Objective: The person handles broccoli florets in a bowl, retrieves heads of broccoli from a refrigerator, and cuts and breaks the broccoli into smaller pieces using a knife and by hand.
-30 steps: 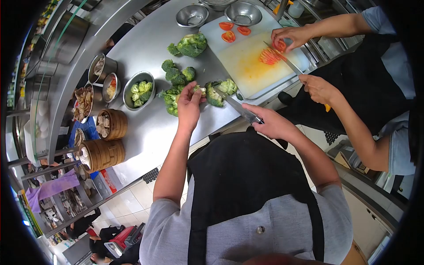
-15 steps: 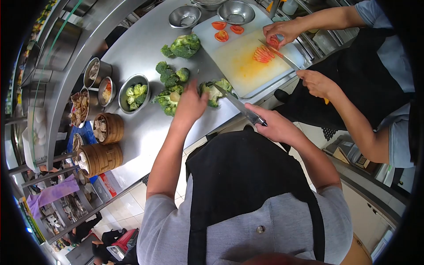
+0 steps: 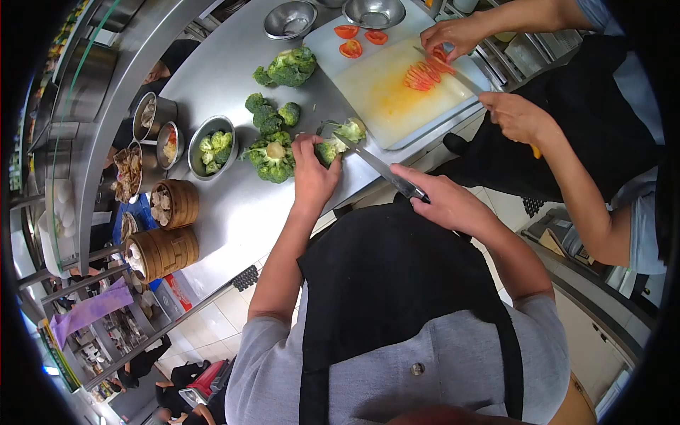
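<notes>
My left hand (image 3: pixel 315 170) is closed on a broccoli piece (image 3: pixel 329 150) at the table's front edge. My right hand (image 3: pixel 443 198) grips a knife (image 3: pixel 382 168) by its black handle, and the blade tip reaches the broccoli beside its pale stem (image 3: pixel 350 129). Just left of my left hand lies a cut broccoli head (image 3: pixel 271 157). Smaller florets (image 3: pixel 267 117) sit above it, and a larger broccoli head (image 3: pixel 292 67) lies farther back. A steel bowl (image 3: pixel 213 147) at the left holds cut florets.
At the right, a co-worker's hands (image 3: pixel 517 117) slice tomato on a white cutting board (image 3: pixel 389 127) with a knife. Steel bowls (image 3: pixel 290 20) stand at the back. Bamboo steamers (image 3: pixel 163 253) and food containers (image 3: pixel 152 166) line the left side below a metal shelf.
My left hand moved left off the broccoli, then came back right and closed on it. A cut head now shows where it was partly covered. My right hand still grips the knife.
</notes>
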Motion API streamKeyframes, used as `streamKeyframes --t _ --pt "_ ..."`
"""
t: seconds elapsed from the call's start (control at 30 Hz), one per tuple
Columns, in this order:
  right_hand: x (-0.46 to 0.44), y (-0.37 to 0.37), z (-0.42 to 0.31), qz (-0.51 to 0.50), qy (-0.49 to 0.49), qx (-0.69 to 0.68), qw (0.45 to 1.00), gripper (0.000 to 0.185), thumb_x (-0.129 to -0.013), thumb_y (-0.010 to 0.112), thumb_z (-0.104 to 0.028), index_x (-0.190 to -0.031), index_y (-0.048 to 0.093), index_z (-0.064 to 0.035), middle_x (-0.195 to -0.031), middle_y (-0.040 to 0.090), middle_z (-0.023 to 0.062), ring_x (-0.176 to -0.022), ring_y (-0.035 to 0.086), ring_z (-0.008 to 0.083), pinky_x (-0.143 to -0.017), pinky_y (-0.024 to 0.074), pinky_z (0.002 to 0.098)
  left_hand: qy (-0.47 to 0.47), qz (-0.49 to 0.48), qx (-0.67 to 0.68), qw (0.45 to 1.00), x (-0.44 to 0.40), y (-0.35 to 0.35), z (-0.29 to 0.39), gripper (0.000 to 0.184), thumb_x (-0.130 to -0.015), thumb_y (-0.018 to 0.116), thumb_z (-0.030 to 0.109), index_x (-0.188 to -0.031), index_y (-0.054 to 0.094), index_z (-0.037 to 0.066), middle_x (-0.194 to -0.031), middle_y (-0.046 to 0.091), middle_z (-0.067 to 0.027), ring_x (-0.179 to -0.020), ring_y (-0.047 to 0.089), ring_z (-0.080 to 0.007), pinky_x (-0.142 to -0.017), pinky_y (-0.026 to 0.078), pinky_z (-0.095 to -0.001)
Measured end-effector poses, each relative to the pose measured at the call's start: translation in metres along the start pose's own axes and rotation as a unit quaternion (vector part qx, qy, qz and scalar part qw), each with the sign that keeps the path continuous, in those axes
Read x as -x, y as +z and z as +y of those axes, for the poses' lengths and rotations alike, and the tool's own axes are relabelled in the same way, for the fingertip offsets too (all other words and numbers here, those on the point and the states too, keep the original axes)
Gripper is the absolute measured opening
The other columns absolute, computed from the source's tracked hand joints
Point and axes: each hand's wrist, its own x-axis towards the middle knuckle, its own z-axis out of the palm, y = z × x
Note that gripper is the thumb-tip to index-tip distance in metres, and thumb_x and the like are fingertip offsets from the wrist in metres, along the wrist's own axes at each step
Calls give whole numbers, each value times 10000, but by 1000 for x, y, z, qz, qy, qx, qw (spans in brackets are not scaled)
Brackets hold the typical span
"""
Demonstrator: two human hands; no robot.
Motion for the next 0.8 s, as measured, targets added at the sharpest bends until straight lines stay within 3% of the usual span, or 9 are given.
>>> streamKeyframes --t 0.1,0.3,0.43,0.53,0.63,0.7,0.73,0.8 --pt "-1 0 4 11 -15 -2 1000 701 -929 599 -64 -1589 390 -175 -1337 640 257 -1117 651 468 -958 512 439 2 10 -2 1000 4 3 3 586 -796 796 56 -1260 440 20 -1315 477 -234 -1203 518 -430 -1001 488 -488" --pt "-3 0 10 -1 -26 -8 1000 697 -924 599 -58 -1584 394 -147 -1304 646 273 -1075 660 468 -941 516 426 -44 -14 60 997 9 3 7 569 -824 811 83 -1268 461 17 -1303 504 -217 -1111 589 -393 -876 550 -437" --pt "-7 -3 3 4 -37 0 999 695 -922 592 -53 -1584 393 -133 -1240 665 287 -1016 680 449 -916 521 417 -21 -18 28 999 9 2 -1 572 -824 809 74 -1280 468 21 -1281 522 -211 -1109 590 -389 -889 542 -439" --pt "-23 1 -8 -35 49 15 998 693 -921 583 -49 -1584 392 -117 -1155 687 289 -954 699 419 -887 525 413 -2 -26 71 997 8 3 -10 583 -816 814 71 -1285 471 25 -1278 529 -217 -1127 581 -395 -898 536 -434" --pt "-48 17 7 19 -56 2 998 689 -929 573 -46 -1589 385 -109 -1186 681 293 -981 703 388 -899 519 410 18 -29 8 999 4 -1 -4 565 -835 820 93 -1276 474 22 -1254 548 -203 -1061 625 -345 -871 544 -418" --pt "-50 13 2 -7 -22 -1 1000 679 -941 571 -49 -1591 386 -110 -1312 639 283 -1114 674 386 -975 503 399 -87 -43 163 982 4 -3 -1 487 -908 786 128 -1266 476 16 -1215 568 -166 -954 650 -239 -787 561 -361" --pt "-52 13 2 -16 -11 -1 1000 675 -944 570 -50 -1591 386 -111 -1354 626 280 -1158 664 386 -1000 497 395 -86 -40 163 982 2 -7 -4 487 -908 786 128 -1266 476 16 -1215 568 -166 -954 650 -239 -787 561 -361" --pt "-55 18 17 18 -85 15 996 667 -955 577 -60 -1591 386 -112 -1485 541 263 -1329 574 381 -1110 441 387 -223 -107 252 936 -5 -11 -13 399 -992 712 172 -1265 473 6 -1188 575 -132 -884 635 -151 -710 565 -306"
